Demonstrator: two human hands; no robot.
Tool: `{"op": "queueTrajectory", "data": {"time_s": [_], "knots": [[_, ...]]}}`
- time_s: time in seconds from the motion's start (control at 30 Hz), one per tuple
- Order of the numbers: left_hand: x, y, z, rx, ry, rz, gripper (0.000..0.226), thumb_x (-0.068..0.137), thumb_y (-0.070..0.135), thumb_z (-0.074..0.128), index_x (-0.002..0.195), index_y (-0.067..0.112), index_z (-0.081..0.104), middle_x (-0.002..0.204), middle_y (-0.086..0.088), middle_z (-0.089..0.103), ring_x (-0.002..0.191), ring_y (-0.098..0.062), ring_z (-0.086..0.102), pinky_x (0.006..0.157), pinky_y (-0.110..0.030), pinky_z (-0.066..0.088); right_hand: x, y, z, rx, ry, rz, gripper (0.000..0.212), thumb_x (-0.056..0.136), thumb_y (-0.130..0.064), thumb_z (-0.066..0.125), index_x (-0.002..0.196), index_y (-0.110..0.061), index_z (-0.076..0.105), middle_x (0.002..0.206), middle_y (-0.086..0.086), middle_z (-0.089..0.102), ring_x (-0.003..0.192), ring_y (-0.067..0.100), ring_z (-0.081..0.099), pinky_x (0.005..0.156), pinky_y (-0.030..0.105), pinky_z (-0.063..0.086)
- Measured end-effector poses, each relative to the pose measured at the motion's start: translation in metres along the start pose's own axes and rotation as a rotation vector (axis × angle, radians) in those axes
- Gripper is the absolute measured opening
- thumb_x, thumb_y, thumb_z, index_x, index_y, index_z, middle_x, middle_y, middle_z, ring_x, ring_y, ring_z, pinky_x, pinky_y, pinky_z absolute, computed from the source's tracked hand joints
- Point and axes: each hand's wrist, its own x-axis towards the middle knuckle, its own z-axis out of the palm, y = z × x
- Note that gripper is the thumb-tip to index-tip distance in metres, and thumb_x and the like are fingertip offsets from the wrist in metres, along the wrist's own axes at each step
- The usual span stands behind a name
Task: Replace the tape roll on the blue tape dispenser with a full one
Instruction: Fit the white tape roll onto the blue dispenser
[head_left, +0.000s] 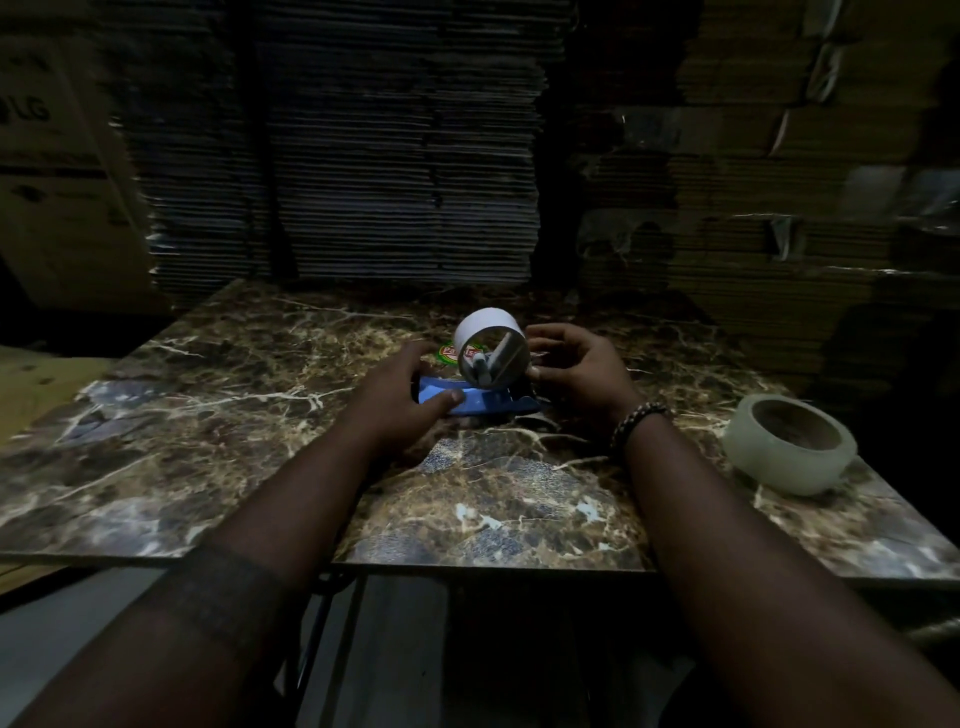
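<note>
Right now the blue plastic tape dispenser (470, 400) lies on its side near the middle of the brown marbled tabletop (218, 415), with the spent white cardboard core (491, 353) standing up on its hub. The left hand (400, 400) is clamped on the dispenser's handle, thumb pressed flat across the blue plastic. The right hand (576, 369) sits just beside the core, fingers curled and spread apart, fingertips close to the rim; in this dim light I cannot tell whether they actually touch it. The full roll of clear packing tape (789, 441) lies flat well apart, near the table's right edge, untouched.

My reading is that the old core is about to be pulled off. The risk is that it binds on the hub: a hard tug could jerk the dispenser out of the left hand's hold, or drag fingers toward the cutting blade, which is hidden here. A sideways sweep afterwards could also knock the full roll off the edge.
</note>
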Motion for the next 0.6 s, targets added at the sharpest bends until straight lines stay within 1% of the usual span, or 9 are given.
{"op": "queueTrajectory", "data": {"time_s": [0.07,0.1,0.17,0.27,0.3,0.37,0.43,0.53,0.6], "knots": [[-0.001,0.001,0.000,-0.012,0.016,-0.002,0.062,0.092,0.042,0.074,0.146,0.023,0.050,0.115,0.002,0.060,0.103,-0.017,0.059,0.085,-0.033,0.049,0.001,0.004,0.001,-0.099,0.062,0.038,0.040,0.083,0.008,0.079,0.120,-0.008,0.071,0.116,0.022,0.073,0.095,0.027,0.074,0.085,0.049,0.065],[-0.001,0.001,-0.001,-0.019,0.023,0.003,0.058,0.092,0.042,0.073,0.143,0.023,0.053,0.114,0.001,0.064,0.103,-0.018,0.061,0.085,-0.035,0.052,0.001,0.005,0.002,-0.158,0.090,0.060,0.036,0.084,0.003,0.081,0.116,-0.010,0.073,0.111,0.021,0.074,0.089,0.024,0.074,0.081,0.046,0.066],[0.000,0.000,-0.002,-0.024,0.048,0.014,0.048,0.093,0.041,0.072,0.136,0.024,0.059,0.105,-0.001,0.070,0.098,-0.021,0.067,0.083,-0.036,0.054,-0.001,0.005,0.004,-0.254,0.143,0.083,0.025,0.084,-0.007,0.084,0.104,-0.020,0.075,0.101,0.014,0.077,0.086,0.023,0.076,0.074,0.041,0.067],[0.000,0.001,-0.004,0.011,0.108,0.008,0.035,0.095,0.041,0.068,0.127,0.027,0.065,0.099,-0.003,0.073,0.086,-0.022,0.068,0.074,-0.031,0.050,-0.006,0.002,0.007,-0.336,0.160,0.087,0.014,0.087,-0.015,0.083,0.093,-0.025,0.074,0.091,0.006,0.077,0.078,0.021,0.077,0.063,0.038,0.066],[0.000,0.001,-0.004,0.005,0.127,-0.001,0.031,0.094,0.041,0.066,0.123,0.029,0.067,0.098,-0.004,0.074,0.082,-0.022,0.069,0.073,-0.033,0.052,-0.006,0.001,0.008,-0.342,0.157,0.097,0.012,0.089,-0.014,0.082,0.093,-0.022,0.074,0.089,0.007,0.077,0.073,0.021,0.077,0.060,0.039,0.066],[-0.002,0.001,-0.005,-0.040,0.139,-0.029,0.027,0.090,0.040,0.059,0.114,0.031,0.067,0.091,-0.004,0.074,0.073,-0.025,0.070,0.069,-0.041,0.058,-0.006,0.001,0.009,-0.327,0.169,0.120,0.014,0.089,-0.008,0.080,0.093,-0.020,0.073,0.087,0.012,0.077,0.068,0.027,0.078,0.061,0.049,0.066],[-0.003,0.000,-0.007,-0.076,0.138,-0.029,0.022,0.086,0.030,0.054,0.104,0.030,0.066,0.080,-0.004,0.073,0.067,-0.027,0.069,0.064,-0.047,0.058,-0.006,0.000,0.009,-0.278,0.189,0.139,0.020,0.088,-0.001,0.076,0.091,-0.020,0.072,0.087,0.015,0.076,0.069,0.031,0.079,0.063,0.059,0.065],[-0.005,0.000,-0.009,-0.129,0.104,-0.022,0.023,0.077,0.020,0.049,0.094,0.029,0.062,0.072,-0.002,0.074,0.064,-0.027,0.070,0.058,-0.047,0.059,-0.007,-0.001,0.013,-0.259,0.168,0.138,0.023,0.090,0.003,0.072,0.090,-0.020,0.071,0.088,0.014,0.077,0.078,0.029,0.080,0.070,0.056,0.066],[-0.007,0.003,-0.009,-0.185,0.060,-0.031,0.023,0.078,0.010,0.049,0.092,0.025,0.060,0.071,-0.003,0.075,0.064,-0.028,0.072,0.056,-0.047,0.060,-0.009,-0.003,0.017,-0.221,0.150,0.136,0.024,0.091,0.005,0.069,0.090,-0.019,0.070,0.089,0.016,0.078,0.081,0.032,0.080,0.073,0.056,0.066]]}}
